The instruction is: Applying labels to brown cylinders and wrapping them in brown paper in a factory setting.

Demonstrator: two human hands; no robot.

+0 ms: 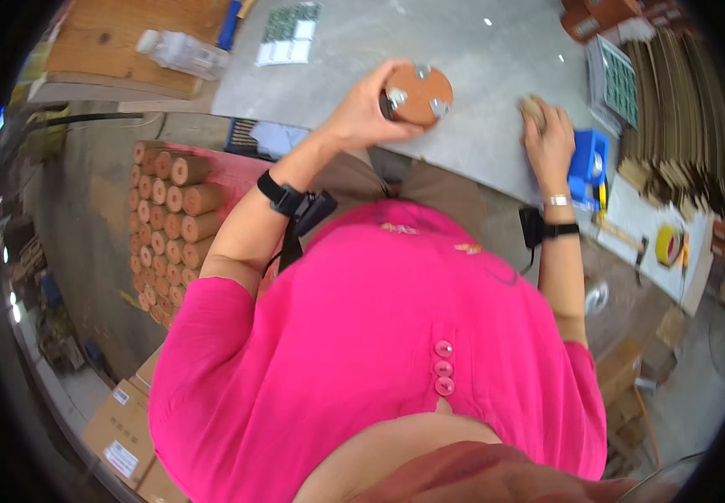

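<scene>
My left hand [362,113] is closed around a round reddish-brown piece [423,90] over the near edge of the grey metal table [480,50]. Shiny silvery patches sit near the rim of its flat face, and a dark part shows beside my fingers. How deep the piece is cannot be seen. Further right, my right hand [552,138] is closed on a small beige lump [533,114] at the tabletop. My fingers cover part of the lump, and its kind is unclear.
A blue bin [585,168] stands beside my right wrist, near a green-and-white label pack [614,80] and stacked cardboard sheets [681,109]. Yellow tape [668,245] lies at right. Leftward are a clear bottle [182,54], a label sheet [289,33] and stacked reddish-brown cylinders [169,218].
</scene>
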